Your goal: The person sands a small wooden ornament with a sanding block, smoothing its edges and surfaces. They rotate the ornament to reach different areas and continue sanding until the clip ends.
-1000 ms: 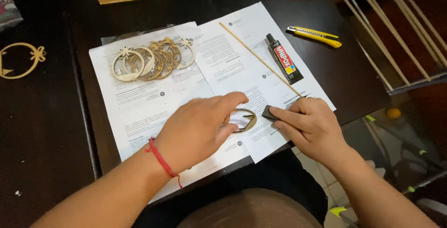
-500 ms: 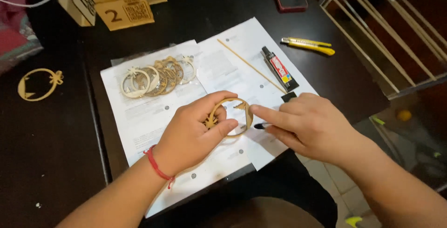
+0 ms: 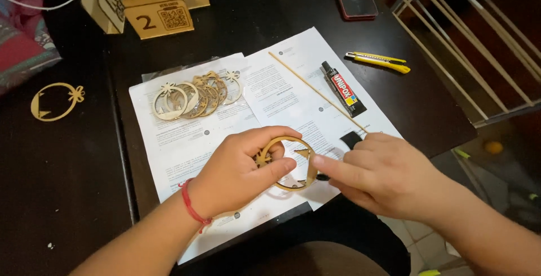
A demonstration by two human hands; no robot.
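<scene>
— How are your hands placed at this moment?

— Your left hand [image 3: 239, 169] comes in from the lower left, the forearm lying diagonal over the printed sheets [image 3: 186, 135], with a red string bracelet [image 3: 191, 208] at the wrist. The fingers are curled, and the thumb and the first fingers grasp a wooden ring ornament [image 3: 290, 166], lifted a little and tilted above the paper.

— And the right one?

— Your right hand [image 3: 383, 177] enters from the lower right. The index finger is stretched out and its tip touches the right edge of the ring; the other fingers are folded loosely under the palm. A small dark piece [image 3: 350, 139] shows just behind the knuckles. If this hand holds something, I cannot tell.

— Where is the ornament on the table?

— It is over the near part of the sheets, between your two hands, close to the table's front edge.

— What lies around?

— A pile of similar wooden rings [image 3: 197, 95] is further back on the paper. A thin wooden stick [image 3: 315, 90] lies diagonal, a black glue tube [image 3: 342, 89] just beside it, and a yellow cutter [image 3: 378, 62] to the right. One single ring [image 3: 55, 101] lies far left on the dark table [image 3: 79, 186].
</scene>
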